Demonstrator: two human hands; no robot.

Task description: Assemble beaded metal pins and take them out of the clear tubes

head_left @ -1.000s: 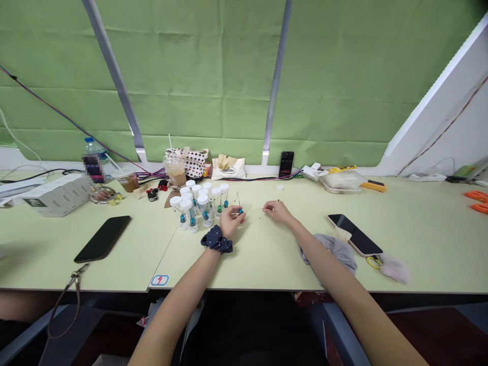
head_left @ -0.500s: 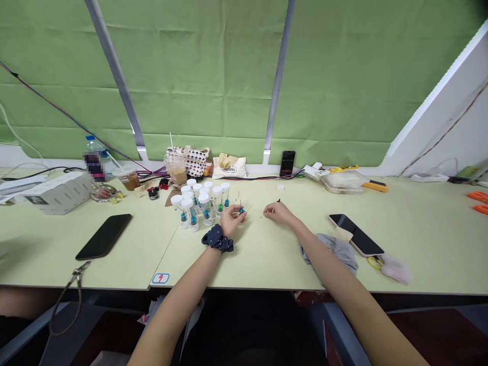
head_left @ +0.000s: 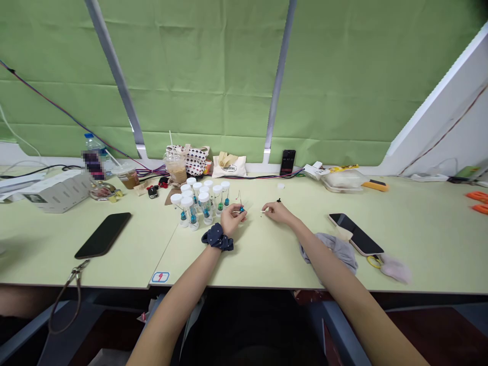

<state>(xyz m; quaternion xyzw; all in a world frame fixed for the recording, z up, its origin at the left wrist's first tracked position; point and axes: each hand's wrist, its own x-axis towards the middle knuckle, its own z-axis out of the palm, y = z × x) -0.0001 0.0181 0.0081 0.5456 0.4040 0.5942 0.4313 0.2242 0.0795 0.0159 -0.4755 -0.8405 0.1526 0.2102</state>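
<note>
My left hand (head_left: 231, 219), with a dark dotted scrunchie (head_left: 217, 238) at the wrist, pinches a small blue piece with a thin upright wire (head_left: 241, 209). Across a short gap, my right hand (head_left: 279, 212) has its fingertips closed on a tiny white sliver (head_left: 263, 211) that points left; its kind is too small to tell. Just left of my left hand stand several clear vials (head_left: 206, 211) with white caps, holding blue or green pieces on thin stems. A loose white cap (head_left: 281, 186) lies beyond my right hand.
A black phone (head_left: 103, 235) lies at left, another phone (head_left: 356, 234) at right beside a grey cloth (head_left: 337, 251). Along the back are a drink cup (head_left: 176, 169), a white pouch (head_left: 229, 166), an upright phone (head_left: 287, 162) and a plastic container (head_left: 343, 180).
A small white sliver now shows at my right fingertips. My left hand keeps its pinch on the blue piece with hardly any movement.
</note>
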